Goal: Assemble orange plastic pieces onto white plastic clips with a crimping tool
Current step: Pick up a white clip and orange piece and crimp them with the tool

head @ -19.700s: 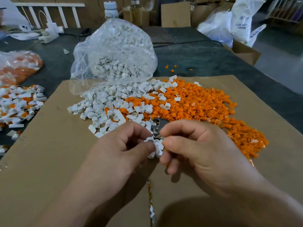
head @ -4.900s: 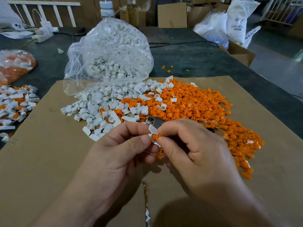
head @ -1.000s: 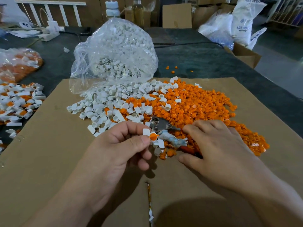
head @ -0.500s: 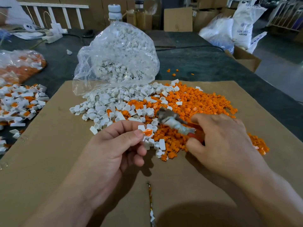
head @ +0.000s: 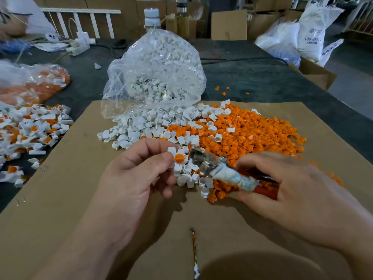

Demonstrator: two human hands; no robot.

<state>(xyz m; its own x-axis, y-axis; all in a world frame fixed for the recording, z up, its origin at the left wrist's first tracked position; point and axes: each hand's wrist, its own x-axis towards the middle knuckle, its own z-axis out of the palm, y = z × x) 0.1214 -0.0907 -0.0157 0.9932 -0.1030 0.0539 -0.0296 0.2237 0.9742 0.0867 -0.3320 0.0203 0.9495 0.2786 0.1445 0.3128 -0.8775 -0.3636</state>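
The left hand pinches a white clip with an orange piece seated in it. Just beside it is the crimping tool, gripped in the right hand. A skewed bite could pop the piece loose or catch the left hand.
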